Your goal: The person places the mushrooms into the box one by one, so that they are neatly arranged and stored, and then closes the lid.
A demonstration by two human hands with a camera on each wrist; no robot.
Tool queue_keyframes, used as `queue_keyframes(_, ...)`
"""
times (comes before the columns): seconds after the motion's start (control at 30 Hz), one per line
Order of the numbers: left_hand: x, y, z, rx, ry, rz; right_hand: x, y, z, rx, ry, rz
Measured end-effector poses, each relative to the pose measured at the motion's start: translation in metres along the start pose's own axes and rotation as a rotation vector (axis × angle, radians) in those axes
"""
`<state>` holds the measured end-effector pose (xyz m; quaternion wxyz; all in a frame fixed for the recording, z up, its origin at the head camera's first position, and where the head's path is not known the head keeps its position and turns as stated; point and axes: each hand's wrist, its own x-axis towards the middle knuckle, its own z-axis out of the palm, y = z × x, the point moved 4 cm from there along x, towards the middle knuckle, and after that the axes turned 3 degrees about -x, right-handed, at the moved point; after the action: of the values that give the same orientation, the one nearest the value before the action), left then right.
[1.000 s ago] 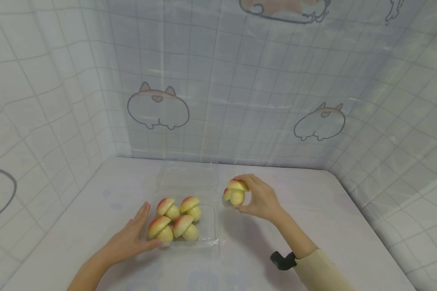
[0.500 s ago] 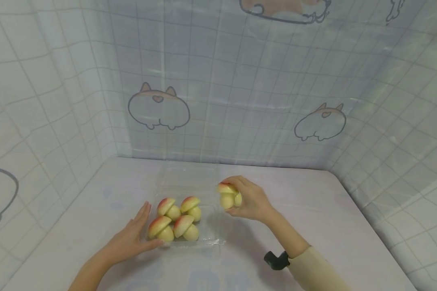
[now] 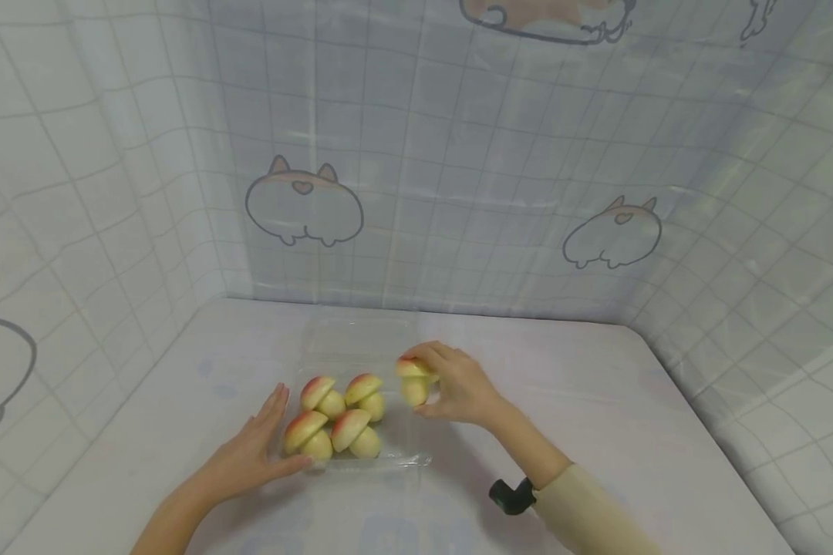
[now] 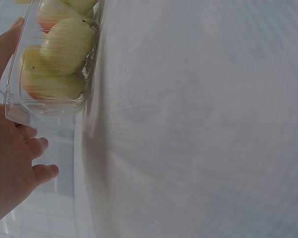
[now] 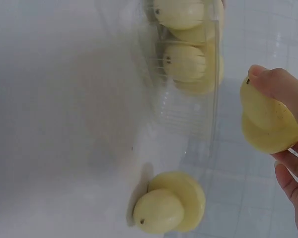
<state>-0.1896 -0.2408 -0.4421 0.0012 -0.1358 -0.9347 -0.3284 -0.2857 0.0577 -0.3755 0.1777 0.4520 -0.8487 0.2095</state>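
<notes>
left hand point(image 3: 239, 461), fingers extended, against the left side of a clear box point(image 3: 401, 460); four yellow-red mushroom shapes point(image 3: 366, 442), inside; right hand point(image 3: 460, 388), pinching a fifth piece point(image 3: 413, 388) above the box's right part; another piece point(image 5: 160, 210), on the worktop point(image 3: 597, 401); open lid point(image 3: 361, 338), at the back.

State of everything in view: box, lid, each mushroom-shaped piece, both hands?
Clear box: open, on the table, part-filled
Lid: folded back behind the box
Boxed pieces: four, caps tilted
Held piece: upright, raised, cap on top
Loose piece: on the table, outside the box
Left hand: fingers extended, at the box's near-left corner
Right hand: gripping the held piece
</notes>
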Motion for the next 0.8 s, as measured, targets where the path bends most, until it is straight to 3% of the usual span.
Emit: queue_keyframes(0.8, -0.001, 0.002, -0.001, -0.007, -0.002, 0.002, 0.006, -0.001, 0.039, -0.111, -0.176, 0.005)
